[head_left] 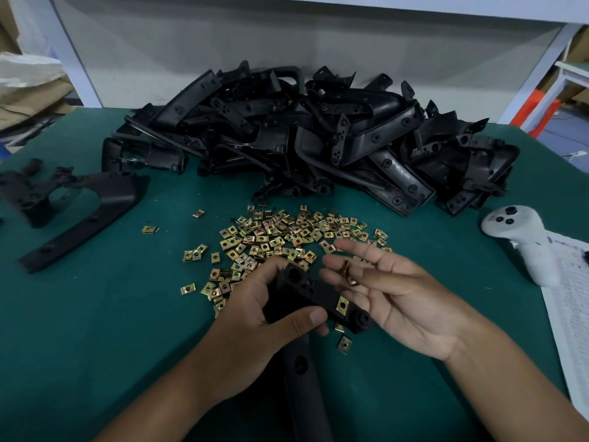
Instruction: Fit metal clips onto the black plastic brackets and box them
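My left hand (255, 320) grips a black plastic bracket (315, 295) low over the green table, its long arm running down toward me. One brass-coloured metal clip (342, 305) sits fitted on the bracket's upper bar near its right end. My right hand (392, 298) hovers palm-up just right of the bracket, fingers loosely bent, with a couple of loose clips (347, 272) lying on its fingers. A scattered heap of metal clips (280, 237) covers the table just beyond both hands.
A large pile of black brackets (302, 138) fills the back of the green table (95, 330). Another bracket (79, 212) lies at the left. A white handheld controller (522, 237) and a printed sheet (570, 330) lie at the right edge.
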Action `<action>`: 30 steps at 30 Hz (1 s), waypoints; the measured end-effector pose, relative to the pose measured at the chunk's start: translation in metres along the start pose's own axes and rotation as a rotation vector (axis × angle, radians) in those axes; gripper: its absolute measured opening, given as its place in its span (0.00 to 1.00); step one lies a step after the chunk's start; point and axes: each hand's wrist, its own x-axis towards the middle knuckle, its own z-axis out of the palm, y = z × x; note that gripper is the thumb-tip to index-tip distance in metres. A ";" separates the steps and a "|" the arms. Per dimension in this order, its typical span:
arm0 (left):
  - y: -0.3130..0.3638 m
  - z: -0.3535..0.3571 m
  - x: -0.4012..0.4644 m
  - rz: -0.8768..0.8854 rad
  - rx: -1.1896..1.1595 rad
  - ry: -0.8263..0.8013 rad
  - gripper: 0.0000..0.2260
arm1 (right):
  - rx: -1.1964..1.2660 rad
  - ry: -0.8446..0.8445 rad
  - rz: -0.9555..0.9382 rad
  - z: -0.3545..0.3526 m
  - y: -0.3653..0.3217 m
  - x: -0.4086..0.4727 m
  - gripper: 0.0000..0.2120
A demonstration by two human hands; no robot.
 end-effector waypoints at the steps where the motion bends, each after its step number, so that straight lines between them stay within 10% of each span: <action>1: 0.000 0.000 0.000 0.002 0.002 -0.001 0.11 | -0.019 0.015 -0.014 0.001 0.000 0.000 0.20; 30: -0.003 0.001 0.000 -0.023 -0.071 -0.121 0.11 | -0.367 0.083 -0.145 0.024 0.008 -0.009 0.08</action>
